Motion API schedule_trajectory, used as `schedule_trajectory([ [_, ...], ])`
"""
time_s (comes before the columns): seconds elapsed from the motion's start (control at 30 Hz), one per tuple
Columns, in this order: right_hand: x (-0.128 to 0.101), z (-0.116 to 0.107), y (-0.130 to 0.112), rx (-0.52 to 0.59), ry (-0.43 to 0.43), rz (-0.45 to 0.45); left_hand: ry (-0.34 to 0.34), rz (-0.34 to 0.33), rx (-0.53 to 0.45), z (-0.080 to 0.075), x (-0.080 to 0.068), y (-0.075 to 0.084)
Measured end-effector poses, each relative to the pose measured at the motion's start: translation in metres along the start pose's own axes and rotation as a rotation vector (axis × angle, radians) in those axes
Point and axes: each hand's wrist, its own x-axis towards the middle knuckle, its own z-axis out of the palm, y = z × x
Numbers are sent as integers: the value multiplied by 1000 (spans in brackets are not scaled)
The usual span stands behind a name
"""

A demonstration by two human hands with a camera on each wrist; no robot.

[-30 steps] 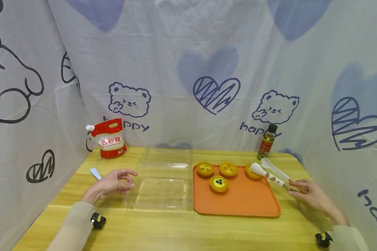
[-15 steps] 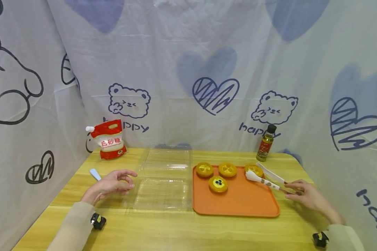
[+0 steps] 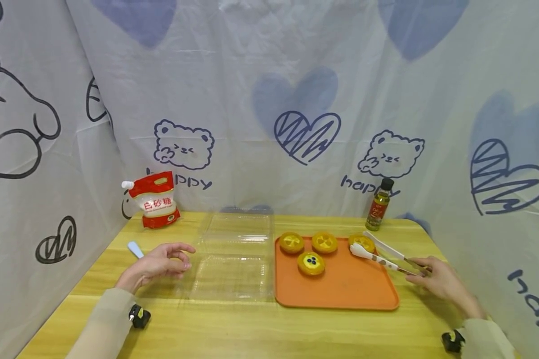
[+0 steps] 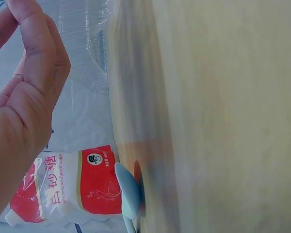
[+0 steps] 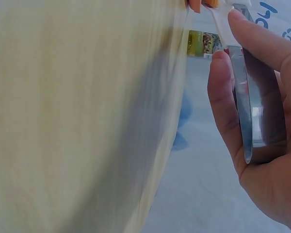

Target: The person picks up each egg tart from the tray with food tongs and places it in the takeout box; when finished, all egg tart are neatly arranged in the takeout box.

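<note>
My right hand [image 3: 442, 280] holds a pair of tongs [image 3: 388, 263] by their metal handle, thumb on one arm and fingers on the other. The white tips straddle an egg tart [image 3: 361, 243] at the back right of the orange tray [image 3: 341, 294]. Two more tarts sit along the tray's back left, and a tart with blue berries [image 3: 311, 263] lies in front of them. My left hand [image 3: 163, 264] hovers with loosely bent fingers and holds nothing. It is nearest the clear plastic clamshell box [image 3: 233, 276], which lies opened out beside the tray.
A red and white bag of sugar [image 3: 158, 202] stands at the back left. A light blue utensil [image 3: 135, 249] lies behind my left hand. An oil bottle [image 3: 378, 207] stands at the back right, behind the tray. Printed cloth hangs around the wooden table.
My right hand has moved a little left and the tongs have come down from above the right tart to either side of it. My left hand has stayed put.
</note>
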Motion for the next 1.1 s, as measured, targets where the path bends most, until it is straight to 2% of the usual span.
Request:
schedule_trajectory([
  [0.13,0,1,0,-1,7,15,3,-1,-1,0,0,0],
  [0.87,-1,-3,-5,-93,89,-66,8,-21,-27,0,1,4],
  [1.1,4,2,-18,-54,107,-92,0,-36,-16,-2,1,5],
])
